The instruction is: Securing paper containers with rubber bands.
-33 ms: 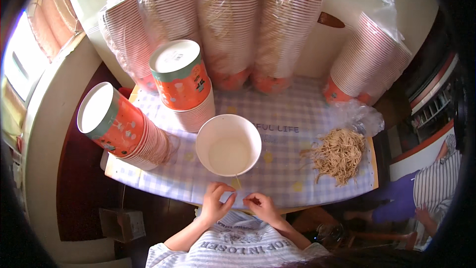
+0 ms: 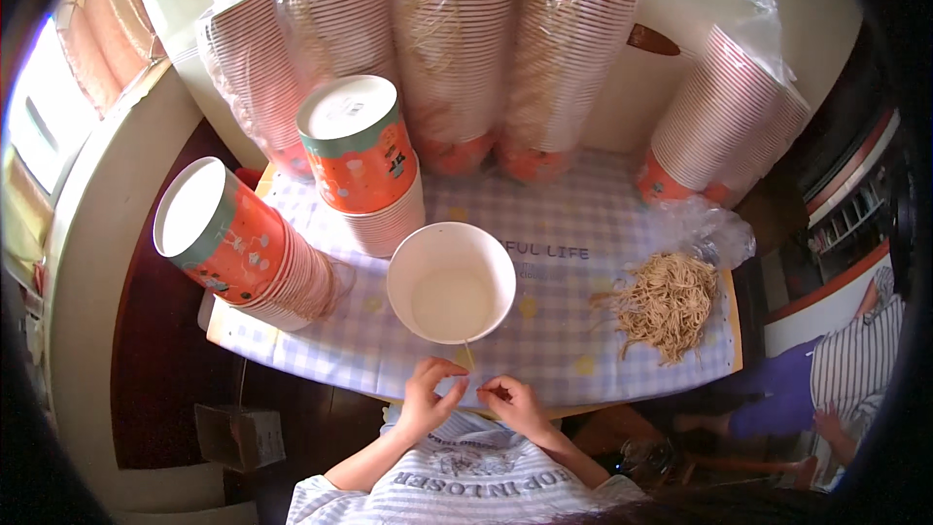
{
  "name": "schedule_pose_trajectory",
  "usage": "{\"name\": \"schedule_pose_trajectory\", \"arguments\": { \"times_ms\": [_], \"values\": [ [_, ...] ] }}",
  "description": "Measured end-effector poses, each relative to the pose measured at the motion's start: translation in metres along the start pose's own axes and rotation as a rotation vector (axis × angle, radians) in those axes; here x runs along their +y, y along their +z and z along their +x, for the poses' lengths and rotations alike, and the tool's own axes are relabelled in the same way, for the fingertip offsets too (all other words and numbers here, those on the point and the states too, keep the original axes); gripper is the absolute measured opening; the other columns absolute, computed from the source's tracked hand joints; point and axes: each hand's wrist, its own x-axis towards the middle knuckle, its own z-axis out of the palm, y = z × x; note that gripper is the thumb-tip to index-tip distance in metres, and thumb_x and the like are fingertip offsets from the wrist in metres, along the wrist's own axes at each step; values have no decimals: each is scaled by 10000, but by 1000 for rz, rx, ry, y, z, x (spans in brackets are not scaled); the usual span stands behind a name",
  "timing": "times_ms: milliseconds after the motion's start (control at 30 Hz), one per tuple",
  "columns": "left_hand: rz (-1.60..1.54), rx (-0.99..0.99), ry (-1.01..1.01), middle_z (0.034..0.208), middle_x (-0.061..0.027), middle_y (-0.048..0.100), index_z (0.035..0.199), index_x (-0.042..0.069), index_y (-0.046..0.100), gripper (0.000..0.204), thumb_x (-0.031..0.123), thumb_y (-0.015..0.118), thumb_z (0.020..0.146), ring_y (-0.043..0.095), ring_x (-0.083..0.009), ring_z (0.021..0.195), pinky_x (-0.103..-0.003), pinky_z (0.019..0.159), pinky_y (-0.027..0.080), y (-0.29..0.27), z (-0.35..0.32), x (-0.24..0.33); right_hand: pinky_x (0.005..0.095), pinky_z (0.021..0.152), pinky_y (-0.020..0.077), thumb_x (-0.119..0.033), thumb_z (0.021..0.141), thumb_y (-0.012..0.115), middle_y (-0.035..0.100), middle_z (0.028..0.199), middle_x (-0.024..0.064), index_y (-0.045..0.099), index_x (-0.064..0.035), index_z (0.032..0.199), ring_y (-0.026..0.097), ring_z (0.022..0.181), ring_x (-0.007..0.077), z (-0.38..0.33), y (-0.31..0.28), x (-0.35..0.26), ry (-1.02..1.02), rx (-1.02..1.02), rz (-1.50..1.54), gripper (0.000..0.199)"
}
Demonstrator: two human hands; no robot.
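Observation:
A large paper bucket (image 2: 451,282), white inside, stands mouth up on the table in front of me. A small dark hole shows in its far wall near the rim. From its near rim a thin pale string (image 2: 469,354) runs down toward my fingertips. My left hand (image 2: 431,397) is closed in a pinch at the string's left side. My right hand (image 2: 517,404) is closed too, its thumb and forefinger pressed together just across from the left fingertips. The string's end is too fine to follow between the fingers.
Orange stacked buckets (image 2: 360,160) and a second leaning stack (image 2: 238,238) stand upside down at left. Bagged bucket stacks (image 2: 457,58) line the wall; another bagged stack (image 2: 724,117) is at right. Cut strings (image 2: 666,306) lie beside a plastic bag (image 2: 714,230). Another person (image 2: 836,369) is at right.

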Motion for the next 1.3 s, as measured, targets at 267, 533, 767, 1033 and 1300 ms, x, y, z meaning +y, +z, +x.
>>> {"name": "schedule_pose_trajectory", "arguments": {
  "times_ms": [267, 533, 767, 1033, 1300],
  "values": [
    [-475, -63, -284, 866, -23, 576, 893, 31, 604, 144, 130, 608, 788, 505, -99, 748, -235, 665, 398, 24, -10, -19, 232, 542, 445, -141, 788, 646, 619, 684, 55, 581, -4, 803, 563, 604, 68, 3, 6, -6, -46, 22, -144, 152],
    [-832, -96, -487, 888, -49, 603, 923, -24, 596, 151, 94, 559, 835, 534, -95, 826, -231, 745, 416, 22, -10, -14, 228, 523, 434, -114, 796, 630, 608, 664, 49, 570, -3, 783, 551, 589, 63, 3, 8, -10, -70, 4, -107, 127],
    [-941, -83, -556, 899, -53, 606, 916, -3, 604, 129, 85, 573, 827, 535, -111, 856, -248, 785, 402, 19, -6, -14, 242, 535, 444, -69, 789, 611, 610, 670, 63, 582, -1, 779, 560, 589, 90, 1, 6, -17, -87, -42, -153, 75],
    [-943, -69, -551, 897, -44, 611, 908, 0, 609, 138, 98, 591, 812, 524, -103, 848, -238, 770, 390, 16, 12, -19, 239, 549, 447, -67, 780, 621, 614, 681, 63, 594, 0, 773, 559, 600, 88, -4, 6, -9, -27, -132, -234, 73],
    [-984, -16, -556, 874, -19, 616, 875, 26, 617, 114, 109, 605, 797, 484, -58, 744, -212, 649, 345, 16, 25, -10, 278, 604, 467, -89, 758, 633, 634, 731, 93, 614, -23, 779, 611, 670, 177, -7, 1, -7, -2, -305, -409, 72]
  ]
}}
